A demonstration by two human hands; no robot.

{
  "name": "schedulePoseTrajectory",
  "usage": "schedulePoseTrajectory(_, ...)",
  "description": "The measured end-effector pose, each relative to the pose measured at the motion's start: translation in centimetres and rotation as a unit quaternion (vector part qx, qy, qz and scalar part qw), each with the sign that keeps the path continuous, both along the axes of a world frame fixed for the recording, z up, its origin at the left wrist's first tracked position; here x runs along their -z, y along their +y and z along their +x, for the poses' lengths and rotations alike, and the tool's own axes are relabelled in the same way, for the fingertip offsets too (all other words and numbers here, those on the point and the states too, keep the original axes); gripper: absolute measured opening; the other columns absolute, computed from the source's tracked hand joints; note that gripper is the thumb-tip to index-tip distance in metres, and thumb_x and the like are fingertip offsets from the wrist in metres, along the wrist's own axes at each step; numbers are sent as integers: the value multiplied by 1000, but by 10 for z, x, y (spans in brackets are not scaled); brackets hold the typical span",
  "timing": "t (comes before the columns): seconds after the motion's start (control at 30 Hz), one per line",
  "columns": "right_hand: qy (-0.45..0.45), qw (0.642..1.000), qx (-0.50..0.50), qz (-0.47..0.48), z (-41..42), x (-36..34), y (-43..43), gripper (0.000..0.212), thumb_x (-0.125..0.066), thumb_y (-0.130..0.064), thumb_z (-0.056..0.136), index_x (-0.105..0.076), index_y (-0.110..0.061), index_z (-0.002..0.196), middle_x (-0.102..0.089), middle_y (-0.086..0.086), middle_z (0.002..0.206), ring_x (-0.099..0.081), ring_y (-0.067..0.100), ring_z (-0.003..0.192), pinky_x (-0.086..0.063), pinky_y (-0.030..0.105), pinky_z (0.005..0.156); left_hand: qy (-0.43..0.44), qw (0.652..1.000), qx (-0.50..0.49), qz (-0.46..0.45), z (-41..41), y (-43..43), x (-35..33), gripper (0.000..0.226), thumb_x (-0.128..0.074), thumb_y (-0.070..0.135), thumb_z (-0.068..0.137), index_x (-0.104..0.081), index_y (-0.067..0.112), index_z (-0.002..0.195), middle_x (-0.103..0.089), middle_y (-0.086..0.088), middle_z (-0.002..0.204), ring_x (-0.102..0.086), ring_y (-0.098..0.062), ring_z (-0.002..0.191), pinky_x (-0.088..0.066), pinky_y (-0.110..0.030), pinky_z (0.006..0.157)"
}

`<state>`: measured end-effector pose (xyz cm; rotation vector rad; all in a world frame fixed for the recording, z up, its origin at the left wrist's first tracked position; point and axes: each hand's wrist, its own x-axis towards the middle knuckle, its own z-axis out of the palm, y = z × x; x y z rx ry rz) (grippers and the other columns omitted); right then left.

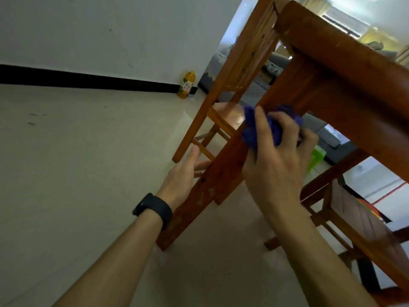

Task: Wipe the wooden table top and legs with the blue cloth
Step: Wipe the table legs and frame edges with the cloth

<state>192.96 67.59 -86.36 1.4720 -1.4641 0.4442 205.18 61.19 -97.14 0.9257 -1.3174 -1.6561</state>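
The step in hand is judged to be wiping a table leg. The right hand (276, 156) has its fingers curled round the bunched blue cloth (261, 127) and presses it against the upper part of the leg (212, 180), just below the table's side rail (354, 85). The left hand (186, 171) lies at 9 o'clock of the leg, lower down, with fingers straight and relaxed; it holds nothing, and whether it touches the wood cannot be told.

Procedure, as advised:
1. Keep the cloth wrapped against the leg so that more than one face is covered per stroke.
2. Stroke along the grain, from the rail toward the foot at 7 o'clock, where pale marks show on the wood.
3. Steady the leg with the left hand if the table shifts.

A chair (223, 111) stands close at 12 o'clock of the cloth; avoid knocking it. A yellow bottle (187, 85) stands by the wall, well apart.
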Motion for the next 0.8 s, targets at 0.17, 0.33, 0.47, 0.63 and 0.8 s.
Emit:
schedulePoseTrajectory(0.17, 9, 993, 21, 117, -16, 49, 9, 67, -67, -32, 83, -44, -17, 144, -37, 14, 140, -36, 43, 120, -48, 50, 90, -1, 1000, 4, 1, 3, 7, -4, 73, -14, 73, 90, -68, 35, 119, -64, 14, 124, -54, -9, 117, -27, -45, 105)
schedulePoseTrajectory(0.33, -20, 956, -46, 290, -32, 144, 38, 69, -82, -26, 73, -54, -24, 136, -39, 4, 134, -47, 32, 115, -58, 41, 77, -14, 999, 24, -17, 8, 13, -3, 66, -12, 70, 93, -65, 41, 119, -60, 20, 123, -51, -5, 117, -28, -42, 107)
schedulePoseTrajectory(0.47, -118, 985, -80, 100, -23, 105, 29, 63, -68, -26, 79, -53, -14, 139, -35, 14, 135, -37, 41, 118, -45, 46, 93, -17, 1000, 7, -16, 7, 15, 1, 62, -12, 64, 97, -61, 40, 125, -57, 15, 136, -48, -11, 128, -25, -51, 114)
schedulePoseTrajectory(0.63, -163, 979, -41, 119, -30, 143, 14, 69, -73, -25, 80, -47, -19, 144, -35, 12, 134, -40, 42, 117, -50, 50, 89, -22, 1000, 12, -9, 4, 14, 6, 55, -12, 62, 99, -62, 47, 115, -60, 27, 120, -51, -9, 124, -23, -56, 116)
schedulePoseTrajectory(0.8, -134, 923, -31, 359, -38, 232, 42, 67, -75, -27, 82, -45, -25, 142, -34, 6, 135, -49, 36, 118, -58, 40, 75, -49, 999, 15, -21, 4, 14, 11, 63, -11, 65, 96, -61, 41, 127, -57, 31, 116, -50, -7, 126, -25, -53, 116)
